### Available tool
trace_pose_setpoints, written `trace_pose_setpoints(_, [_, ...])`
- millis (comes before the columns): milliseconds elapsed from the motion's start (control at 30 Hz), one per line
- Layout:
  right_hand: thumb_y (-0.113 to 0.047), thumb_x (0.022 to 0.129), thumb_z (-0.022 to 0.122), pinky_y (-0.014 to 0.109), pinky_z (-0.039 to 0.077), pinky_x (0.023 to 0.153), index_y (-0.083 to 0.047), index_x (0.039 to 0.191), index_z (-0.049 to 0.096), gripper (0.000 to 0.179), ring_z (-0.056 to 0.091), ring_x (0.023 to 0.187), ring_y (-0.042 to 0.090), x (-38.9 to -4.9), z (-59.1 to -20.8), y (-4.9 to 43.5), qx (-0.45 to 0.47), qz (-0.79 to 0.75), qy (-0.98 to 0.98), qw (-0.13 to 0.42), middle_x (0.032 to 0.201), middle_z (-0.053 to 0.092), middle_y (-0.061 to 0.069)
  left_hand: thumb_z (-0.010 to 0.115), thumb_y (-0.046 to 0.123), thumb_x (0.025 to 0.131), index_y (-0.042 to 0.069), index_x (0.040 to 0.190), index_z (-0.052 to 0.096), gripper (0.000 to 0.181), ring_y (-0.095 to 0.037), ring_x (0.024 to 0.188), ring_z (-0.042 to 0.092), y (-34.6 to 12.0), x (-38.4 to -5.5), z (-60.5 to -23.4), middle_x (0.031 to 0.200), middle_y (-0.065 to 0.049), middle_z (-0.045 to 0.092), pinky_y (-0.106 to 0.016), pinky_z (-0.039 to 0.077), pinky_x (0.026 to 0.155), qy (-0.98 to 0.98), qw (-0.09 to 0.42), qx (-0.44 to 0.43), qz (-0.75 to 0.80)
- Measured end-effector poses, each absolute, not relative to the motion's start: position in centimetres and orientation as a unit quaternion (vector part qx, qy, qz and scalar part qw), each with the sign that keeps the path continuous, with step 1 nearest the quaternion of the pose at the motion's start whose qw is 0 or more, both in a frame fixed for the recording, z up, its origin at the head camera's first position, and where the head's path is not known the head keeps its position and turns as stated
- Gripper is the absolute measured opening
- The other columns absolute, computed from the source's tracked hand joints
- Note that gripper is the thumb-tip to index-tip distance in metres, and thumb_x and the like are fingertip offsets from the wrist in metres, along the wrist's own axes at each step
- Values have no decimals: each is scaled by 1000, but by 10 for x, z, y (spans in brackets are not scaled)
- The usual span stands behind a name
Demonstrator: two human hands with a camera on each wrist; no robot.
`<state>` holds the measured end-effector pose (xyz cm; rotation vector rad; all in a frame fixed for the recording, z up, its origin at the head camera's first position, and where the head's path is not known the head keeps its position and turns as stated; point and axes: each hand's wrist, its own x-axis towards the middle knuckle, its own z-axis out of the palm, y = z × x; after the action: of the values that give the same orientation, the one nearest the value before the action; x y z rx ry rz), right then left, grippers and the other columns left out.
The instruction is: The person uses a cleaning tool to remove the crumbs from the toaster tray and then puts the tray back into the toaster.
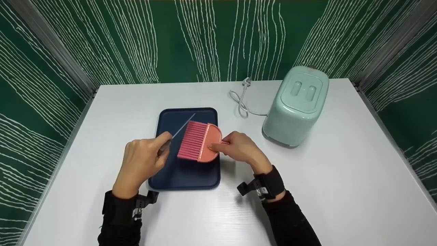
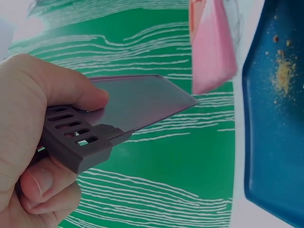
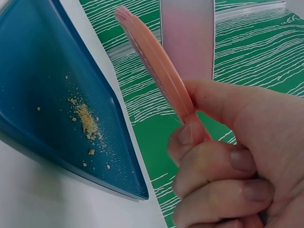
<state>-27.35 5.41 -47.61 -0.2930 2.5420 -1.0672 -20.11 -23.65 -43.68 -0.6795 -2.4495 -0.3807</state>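
My left hand [image 1: 145,157] grips the dark grey slotted handle of a flat, shiny scraper [image 2: 137,99], its thumb lying on the blade. In the head view the blade appears nearly edge-on, slanting up over the tray. My right hand [image 1: 240,147] pinches the short handle of an orange brush [image 1: 210,143] with pink bristles, fingers curled round it in the right wrist view. The bristles point left, toward the blade. Beneath both tools lies a dark blue tray [image 1: 186,181]. Yellowish crumbs [image 3: 87,122] are scattered on it, hidden behind the brush in the head view.
A mint-green toaster [image 1: 295,109] stands on the white table [image 1: 341,191] at the back right. Its white cord and plug [image 1: 244,99] lie behind the tray's right side. Green panels [image 1: 167,44] with white lines surround the table's back and sides.
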Motion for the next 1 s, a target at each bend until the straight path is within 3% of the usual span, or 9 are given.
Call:
trace_pose_setpoints(367, [-60, 90, 75, 30, 29, 58, -25, 56, 47, 57, 41, 60, 12, -274, -478, 54, -92, -381, 904, 171, 58, 38, -12, 74, -3, 90, 12, 95, 65, 19, -4, 52, 22, -235, -200, -437, 54, 5, 41, -24, 16, 52, -910, 266, -272, -162])
trace_pose_setpoints(633, [-62, 90, 75, 29, 25, 57, -26, 53, 47, 59, 36, 58, 10, -274, -479, 55, -112, -370, 904, 182, 57, 33, -14, 74, -5, 89, 12, 96, 66, 20, -3, 51, 21, -236, -199, -436, 54, 5, 41, -23, 15, 53, -903, 277, -283, -168])
trace_pose_setpoints(900, [-60, 92, 74, 28, 29, 55, -25, 54, 53, 56, 45, 57, 10, -272, -476, 54, -129, -360, 901, 205, 56, 51, -11, 73, -4, 91, 13, 97, 66, 19, -3, 52, 20, -237, -200, -436, 53, 5, 40, -23, 14, 52, -902, 292, -275, -159])
trace_pose_setpoints(1000, [-60, 92, 74, 28, 28, 56, -25, 54, 51, 57, 43, 57, 10, -272, -475, 54, -126, -359, 903, 202, 56, 48, -11, 72, -3, 92, 13, 96, 66, 19, -3, 52, 19, -238, -200, -436, 53, 5, 38, -23, 14, 52, -904, 292, -269, -159])
